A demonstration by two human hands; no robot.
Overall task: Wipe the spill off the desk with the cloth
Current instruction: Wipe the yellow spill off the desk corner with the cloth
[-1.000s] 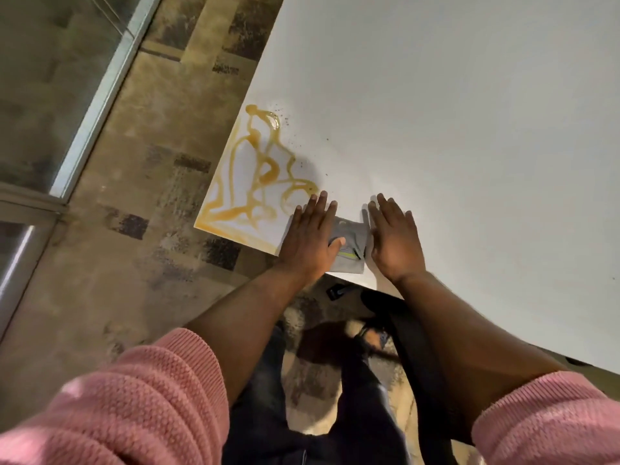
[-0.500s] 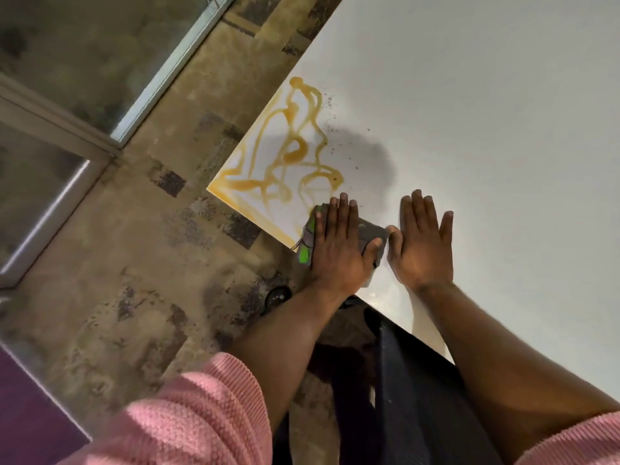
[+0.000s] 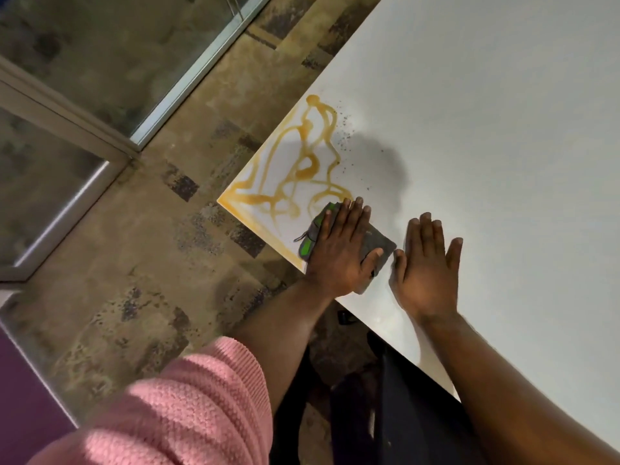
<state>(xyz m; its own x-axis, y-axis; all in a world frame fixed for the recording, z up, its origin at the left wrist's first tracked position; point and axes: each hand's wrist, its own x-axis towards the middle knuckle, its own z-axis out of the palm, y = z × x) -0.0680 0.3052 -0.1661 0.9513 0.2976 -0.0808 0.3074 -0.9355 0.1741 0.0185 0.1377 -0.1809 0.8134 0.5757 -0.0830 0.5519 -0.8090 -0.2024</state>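
An amber, syrupy spill (image 3: 302, 162) runs in loops over the near left corner of the white desk (image 3: 486, 129), with dark specks along its right side. A grey cloth with green trim (image 3: 377, 241) lies flat at the spill's near edge. My left hand (image 3: 342, 250) presses flat on the cloth, fingers together, fingertips touching the spill's lower loops. My right hand (image 3: 426, 266) lies flat on the bare desk just right of the cloth, fingers slightly apart, holding nothing.
The desk's left edge and near edge meet at a corner (image 3: 219, 201) beside the spill. Below lies patterned brown carpet (image 3: 151, 246). A glass partition with a metal frame (image 3: 100, 135) stands at the left. A dark chair (image 3: 402, 397) sits under the desk's near edge.
My left hand has slid the cloth left and forward, from between both hands to the spill's edge. My right hand has come off the cloth and rests on bare desk.
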